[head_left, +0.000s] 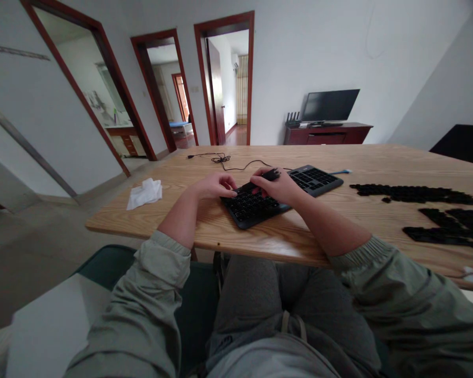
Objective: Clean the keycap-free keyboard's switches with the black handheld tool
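Right hand (pixel 278 188): closed in a pinch, thumb against fingers, on a dark brush-like tool (pixel 271 175); its bristly end is pointed up and away from the palm, the rest slanted down toward the left hand (pixel 215 186). It is gripped low along its length, probably so that the lower end can be steered finely. Left hand: thumb and fingers curled close together at the tool's lower end, over the keyboard's left part; whether anything is pinched there cannot be told, the gap being too small and dark. Steadying of the tool or of the board seems likely.

Keyboard (pixel 319 180): directly under both grips, laid at a slant on the wooden table (pixel 208 228). Its near left corner is set below and between the hands, its far right end is extended beyond the right hand. Probably angled so that the left part is within easy reach of both hands.

Cable (pixel 242 168): run out beyond the grips, loosely bunched, likely pushed out of the way. Blue-tipped item (pixel 341 172): just behind the keyboard's far right end. White tissue (pixel 145 194): well to the left of the left hand. Small dark pieces (pixel 410 193): spread in rows well to the right of the right hand, possibly keycaps, seemingly grouped for order.
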{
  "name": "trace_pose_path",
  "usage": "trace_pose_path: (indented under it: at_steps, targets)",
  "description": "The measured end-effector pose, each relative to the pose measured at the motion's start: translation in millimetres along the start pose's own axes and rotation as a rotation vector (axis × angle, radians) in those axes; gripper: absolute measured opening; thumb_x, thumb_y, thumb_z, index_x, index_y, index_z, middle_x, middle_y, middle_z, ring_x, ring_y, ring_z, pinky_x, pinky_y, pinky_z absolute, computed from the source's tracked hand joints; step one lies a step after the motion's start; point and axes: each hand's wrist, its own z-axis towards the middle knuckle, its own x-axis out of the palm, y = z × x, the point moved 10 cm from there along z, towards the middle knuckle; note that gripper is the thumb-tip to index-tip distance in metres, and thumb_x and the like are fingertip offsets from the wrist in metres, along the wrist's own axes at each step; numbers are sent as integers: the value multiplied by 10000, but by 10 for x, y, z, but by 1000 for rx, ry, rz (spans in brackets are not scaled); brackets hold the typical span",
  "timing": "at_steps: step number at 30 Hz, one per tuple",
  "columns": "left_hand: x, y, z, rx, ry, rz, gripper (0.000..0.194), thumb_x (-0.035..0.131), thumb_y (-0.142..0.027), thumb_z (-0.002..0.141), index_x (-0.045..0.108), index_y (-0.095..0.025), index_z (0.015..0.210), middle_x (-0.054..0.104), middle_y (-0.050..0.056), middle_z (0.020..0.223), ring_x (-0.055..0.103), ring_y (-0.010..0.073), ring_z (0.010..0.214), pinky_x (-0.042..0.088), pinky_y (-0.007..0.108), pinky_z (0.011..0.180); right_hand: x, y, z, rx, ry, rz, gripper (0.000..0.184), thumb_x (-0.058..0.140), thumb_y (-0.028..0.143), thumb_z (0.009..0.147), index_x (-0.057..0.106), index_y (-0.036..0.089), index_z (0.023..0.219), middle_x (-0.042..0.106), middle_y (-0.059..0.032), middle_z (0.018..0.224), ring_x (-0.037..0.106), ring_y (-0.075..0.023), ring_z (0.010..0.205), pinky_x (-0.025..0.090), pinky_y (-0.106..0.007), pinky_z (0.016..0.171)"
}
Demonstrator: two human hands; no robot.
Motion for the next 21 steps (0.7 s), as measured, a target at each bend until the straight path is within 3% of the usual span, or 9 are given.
trace_pose_path:
  at_steps: [10,15,21]
  targets:
    - [-18,-5,-17,-33,-14,14,391,837,-302,539,697,-159,875,691,57,893,635,163,788,509,277,686,45,-145,35,83,-4,52,224,640,412,833,638,189,857,645,-13,646,501,-99,476,407,-222,430]
    - [-46,27,-35,-51,-18,-15,416,840,-292,538,672,-158,895,669,62,947,623,169,844,507,300,743,89,-100,63,82,0,61,224,661,405,809,614,187,839,633,-3,672,494,-86,480,403,-212,439]
    - [-67,114,-39,-57,-23,-94,600,881,-270,490,630,-167,1024,641,96,1062,603,197,987,498,373,876,119,-106,44,106,26,65,204,660,381,804,607,192,862,614,8,651,498,-88,486,395,-207,441]
